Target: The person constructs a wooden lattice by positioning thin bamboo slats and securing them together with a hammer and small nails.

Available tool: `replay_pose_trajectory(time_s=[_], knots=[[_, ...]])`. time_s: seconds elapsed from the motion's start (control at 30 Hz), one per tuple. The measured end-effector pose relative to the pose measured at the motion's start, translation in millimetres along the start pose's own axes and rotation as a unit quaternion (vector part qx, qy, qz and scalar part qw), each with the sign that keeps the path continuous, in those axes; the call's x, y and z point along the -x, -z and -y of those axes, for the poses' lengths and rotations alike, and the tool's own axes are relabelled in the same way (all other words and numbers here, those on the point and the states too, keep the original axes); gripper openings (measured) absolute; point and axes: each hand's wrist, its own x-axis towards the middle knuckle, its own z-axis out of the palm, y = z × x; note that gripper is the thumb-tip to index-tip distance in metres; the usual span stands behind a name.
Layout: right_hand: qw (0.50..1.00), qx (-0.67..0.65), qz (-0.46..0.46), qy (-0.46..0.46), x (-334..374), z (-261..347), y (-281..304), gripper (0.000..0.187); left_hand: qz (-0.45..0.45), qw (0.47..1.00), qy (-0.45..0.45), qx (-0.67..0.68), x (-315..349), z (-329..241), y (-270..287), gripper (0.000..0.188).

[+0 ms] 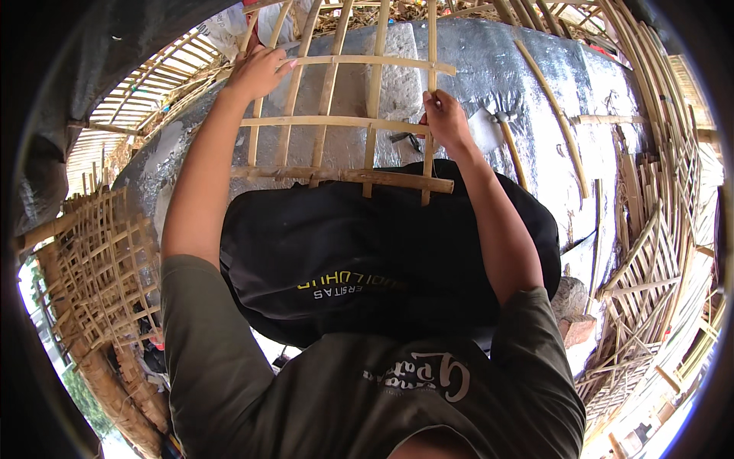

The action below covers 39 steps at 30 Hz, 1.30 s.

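Bamboo lattice [336, 59] already crossed, what remains doesn't show; right hand [447, 121] grip pinching the outer slat [432, 38]; left hand [258, 74] grip partly hidden, so I cannot tell.

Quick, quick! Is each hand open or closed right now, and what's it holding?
Left hand: at the bamboo lattice; fingers partly hidden, so its grip can't be told.
Right hand: closed, holding the lattice's right edge.
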Motion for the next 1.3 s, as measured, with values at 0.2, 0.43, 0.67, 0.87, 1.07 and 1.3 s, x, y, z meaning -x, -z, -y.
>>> replay_pose_trajectory(time_s=[0.2, 0.43, 0.67, 0.87, 1.07, 1.3], knots=[[0.999, 0.016, -0.021, -0.046, -1.7, -20.0, -1.7, 0.033, 0.015, 0.996, 0.062, 0.065, 34.2, -45.0, -32.4, 0.060], [0.999, -0.003, -0.025, -0.047, -2.2, -24.9, -7.8, 0.034, 0.114, 0.973, 0.083, 0.184, 75.9, -102.2, -24.8, 0.067], [0.998, 0.040, -0.032, -0.032, -4.8, -31.0, -10.3, 0.033, 0.034, 0.964, 0.119, 0.234, 58.6, -134.2, -58.2, 0.049], [0.997, 0.068, -0.034, -0.034, -3.0, -31.3, -14.5, 0.033, -0.116, 0.954, 0.164, 0.224, 36.2, -116.3, -100.1, 0.051], [0.994, 0.094, -0.039, -0.025, -3.5, -33.9, -11.2, 0.033, 0.089, 0.931, 0.183, 0.304, 29.1, -123.4, -93.4, 0.067], [0.994, 0.095, -0.047, -0.014, -2.5, -32.8, -15.3, 0.032, 0.029, 0.953, 0.157, 0.256, 32.9, -130.8, -100.0, 0.079]])
